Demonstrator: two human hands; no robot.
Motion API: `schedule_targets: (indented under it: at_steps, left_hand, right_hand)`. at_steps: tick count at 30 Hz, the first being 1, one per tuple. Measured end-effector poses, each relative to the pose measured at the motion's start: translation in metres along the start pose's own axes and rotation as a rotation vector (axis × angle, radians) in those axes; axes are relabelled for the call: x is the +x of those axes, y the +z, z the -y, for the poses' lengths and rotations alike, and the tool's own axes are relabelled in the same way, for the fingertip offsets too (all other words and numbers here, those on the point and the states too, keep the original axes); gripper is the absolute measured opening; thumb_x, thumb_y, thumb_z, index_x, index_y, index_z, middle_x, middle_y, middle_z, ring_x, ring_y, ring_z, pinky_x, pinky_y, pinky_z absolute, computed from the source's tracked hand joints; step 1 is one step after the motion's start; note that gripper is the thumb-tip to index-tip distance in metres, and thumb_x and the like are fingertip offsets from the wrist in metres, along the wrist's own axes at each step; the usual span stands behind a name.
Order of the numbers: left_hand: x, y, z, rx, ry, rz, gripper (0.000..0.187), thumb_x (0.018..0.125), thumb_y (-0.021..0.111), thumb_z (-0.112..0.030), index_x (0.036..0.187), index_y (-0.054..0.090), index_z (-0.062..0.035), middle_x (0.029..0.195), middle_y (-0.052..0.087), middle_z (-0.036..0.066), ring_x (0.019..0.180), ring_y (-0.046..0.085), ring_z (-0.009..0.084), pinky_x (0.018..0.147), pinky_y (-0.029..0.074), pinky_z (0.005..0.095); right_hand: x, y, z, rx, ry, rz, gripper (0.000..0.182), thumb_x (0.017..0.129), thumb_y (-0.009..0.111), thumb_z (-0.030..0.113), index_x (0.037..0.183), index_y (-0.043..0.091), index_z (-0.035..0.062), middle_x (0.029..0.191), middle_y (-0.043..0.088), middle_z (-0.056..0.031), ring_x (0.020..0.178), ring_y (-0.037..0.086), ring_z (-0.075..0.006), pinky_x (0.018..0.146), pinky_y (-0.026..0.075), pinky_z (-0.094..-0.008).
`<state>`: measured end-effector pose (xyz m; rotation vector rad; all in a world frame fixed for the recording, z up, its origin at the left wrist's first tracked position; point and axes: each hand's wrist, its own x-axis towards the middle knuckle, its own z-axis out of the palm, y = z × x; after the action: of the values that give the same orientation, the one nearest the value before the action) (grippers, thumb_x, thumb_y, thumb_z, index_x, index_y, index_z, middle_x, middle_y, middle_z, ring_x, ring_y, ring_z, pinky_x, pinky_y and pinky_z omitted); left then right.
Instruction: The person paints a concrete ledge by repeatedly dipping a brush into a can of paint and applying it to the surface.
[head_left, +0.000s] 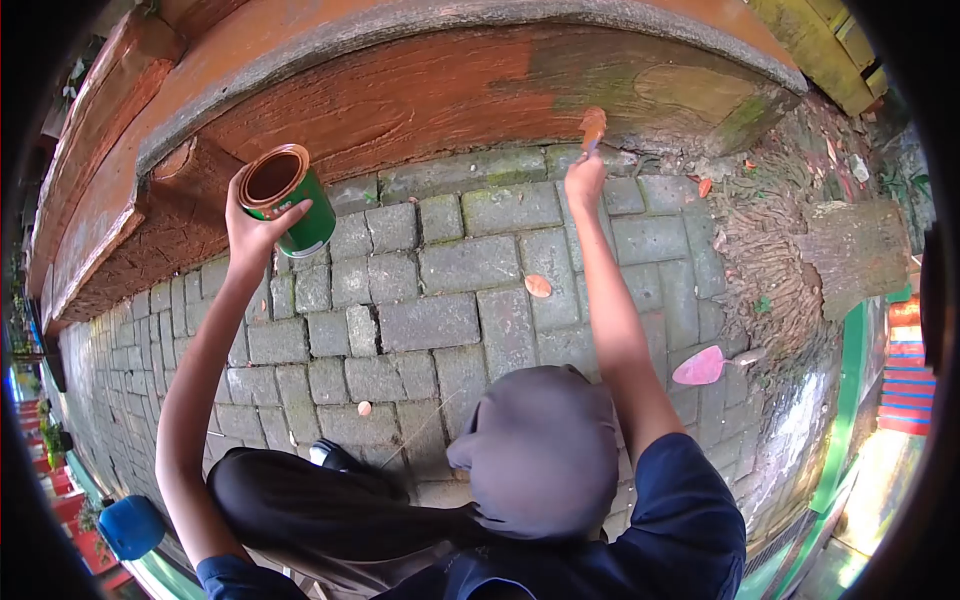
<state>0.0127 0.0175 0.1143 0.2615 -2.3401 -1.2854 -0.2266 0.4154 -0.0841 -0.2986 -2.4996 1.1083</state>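
Observation:
My left hand (pixel 252 226) is wrapped round a green paint can (pixel 310 218), which has no lid and shows brown paint inside and on its rim. Gripped in my right hand (pixel 583 184) is a paintbrush (pixel 593 127), its bristles coated with orange-brown paint. The bristles overlap the lower part of a low wall (pixel 400 95) in this view. Orange-brown paint covers the wall's left stretch; to the right of the brush the surface is a dull, mossy brown.
Grey paving bricks (pixel 430 320) cover the ground, with a few dry leaves (pixel 538 286) on them. A pink trowel (pixel 700 366) lies at right, near gnarled roots (pixel 765 250) and a wooden slab (pixel 855 250). A blue container (pixel 131 527) stands lower left.

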Motion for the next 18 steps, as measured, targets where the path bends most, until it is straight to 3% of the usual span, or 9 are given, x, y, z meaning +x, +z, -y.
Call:
schedule_targets:
  at_steps: [8, 10, 12, 15, 18]
  left_hand:
    - [-0.058, -0.041, -0.059, -0.091, -0.143, -0.013, 0.088, 0.063, 0.086, -0.012, 0.136, 0.039, 0.0013, 0.129, 0.054, 0.014, 0.121, 0.054, 0.0221, 0.105, 0.042, 0.0372]
    - [-0.064, -0.052, -0.060, -0.028, -0.081, -0.023, 0.093, 0.060, 0.088, -0.016, 0.137, 0.039, 0.0012, 0.130, 0.054, 0.014, 0.122, 0.053, 0.0227, 0.107, 0.040, 0.0381]
    - [-0.068, -0.060, -0.046, -0.053, -0.072, -0.066, 0.096, 0.058, 0.089, -0.018, 0.137, 0.039, 0.0010, 0.130, 0.054, 0.014, 0.122, 0.052, 0.0233, 0.108, 0.039, 0.0387]
    - [-0.066, -0.063, -0.027, -0.066, -0.020, -0.126, 0.098, 0.056, 0.090, -0.017, 0.137, 0.039, 0.0011, 0.131, 0.053, 0.014, 0.122, 0.052, 0.0237, 0.108, 0.039, 0.0384]
    - [-0.061, -0.068, -0.008, -0.112, 0.007, -0.133, 0.100, 0.055, 0.091, -0.017, 0.137, 0.038, 0.0013, 0.131, 0.053, 0.015, 0.122, 0.052, 0.0240, 0.108, 0.039, 0.0383]
  right_hand:
    - [-0.116, 0.096, 0.087, 0.024, 0.003, 0.401, 0.020, 0.095, 0.048, 0.007, 0.110, 0.056, -0.0032, 0.085, 0.066, -0.0271, 0.082, 0.066, -0.0428, 0.070, 0.051, -0.0531]
    - [-0.142, 0.109, 0.115, 0.054, -0.022, 0.523, 0.021, 0.095, 0.048, 0.008, 0.110, 0.056, -0.0035, 0.087, 0.067, -0.0267, 0.083, 0.066, -0.0430, 0.071, 0.052, -0.0526]
    - [-0.171, 0.118, 0.134, 0.138, -0.137, 0.593, 0.024, 0.097, 0.048, 0.015, 0.106, 0.060, -0.0040, 0.081, 0.064, -0.0301, 0.080, 0.064, -0.0469, 0.069, 0.050, -0.0549]
    - [-0.182, 0.134, 0.152, 0.083, -0.409, 0.658, 0.023, 0.097, 0.048, 0.016, 0.108, 0.060, -0.0018, 0.085, 0.066, -0.0281, 0.083, 0.063, -0.0472, 0.073, 0.050, -0.0550]
    - [-0.155, 0.109, 0.164, -0.039, -0.451, 0.741, 0.026, 0.098, 0.049, 0.021, 0.112, 0.061, 0.0026, 0.090, 0.067, -0.0258, 0.086, 0.065, -0.0454, 0.076, 0.052, -0.0553]
